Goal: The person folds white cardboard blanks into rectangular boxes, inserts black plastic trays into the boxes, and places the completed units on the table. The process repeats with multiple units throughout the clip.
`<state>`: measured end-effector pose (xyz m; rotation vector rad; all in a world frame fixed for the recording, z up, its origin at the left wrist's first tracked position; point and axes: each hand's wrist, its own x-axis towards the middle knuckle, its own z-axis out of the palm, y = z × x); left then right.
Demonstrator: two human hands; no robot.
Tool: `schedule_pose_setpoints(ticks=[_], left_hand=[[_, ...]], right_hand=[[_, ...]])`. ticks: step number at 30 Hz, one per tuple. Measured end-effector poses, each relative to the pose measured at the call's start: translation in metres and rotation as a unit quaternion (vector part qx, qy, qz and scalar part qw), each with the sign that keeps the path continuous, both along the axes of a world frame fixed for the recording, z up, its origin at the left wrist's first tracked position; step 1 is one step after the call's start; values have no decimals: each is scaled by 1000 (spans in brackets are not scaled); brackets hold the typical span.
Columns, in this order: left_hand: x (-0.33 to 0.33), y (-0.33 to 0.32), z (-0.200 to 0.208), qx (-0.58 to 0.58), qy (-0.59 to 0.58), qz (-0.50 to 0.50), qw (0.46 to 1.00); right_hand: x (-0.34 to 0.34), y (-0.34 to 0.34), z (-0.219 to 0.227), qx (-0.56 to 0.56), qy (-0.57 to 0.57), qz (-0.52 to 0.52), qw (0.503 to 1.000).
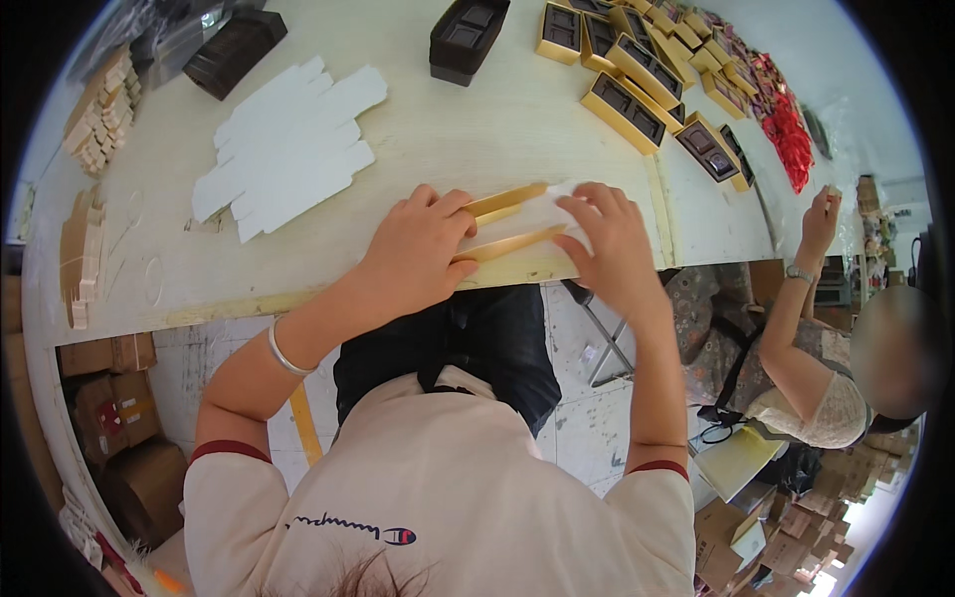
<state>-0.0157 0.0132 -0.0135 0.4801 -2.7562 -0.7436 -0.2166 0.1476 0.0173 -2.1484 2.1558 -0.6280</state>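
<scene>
A small, long carton (509,244) with gold side walls and a white inside lies near the table's front edge, partly folded up. My left hand (423,237) is closed on its left end, fingers on the far wall and thumb by the near wall. At the right end my right hand (612,244) has its fingers bent round the white end flap and the thumb at the near wall. Fingers hide part of both ends. To the left, white flat carton blanks (288,144) lie in a loose, overlapping pile.
Dark plastic trays (470,38) stand at the back, with another stack (236,55) further left. Gold boxes with dark trays (627,111) are heaped at the back right, near red wrappers (788,144). Folded card pieces (82,259) line the left edge. A co-worker (811,388) sits right.
</scene>
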Motion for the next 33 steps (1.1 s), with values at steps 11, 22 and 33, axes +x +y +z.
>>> schedule_pose_setpoints(ticks=[11,22,33], left_hand=[[34,-16,24,202,-68,-149,966],[7,-4,-12,68,97,-131,984],[2,5,-14,103,114,-67,986]], right_hand=[[28,4,-33,60,-259,131,955],[53,-5,-49,-86,-197,79,974],[55,15,-29,38,-303,52,951]])
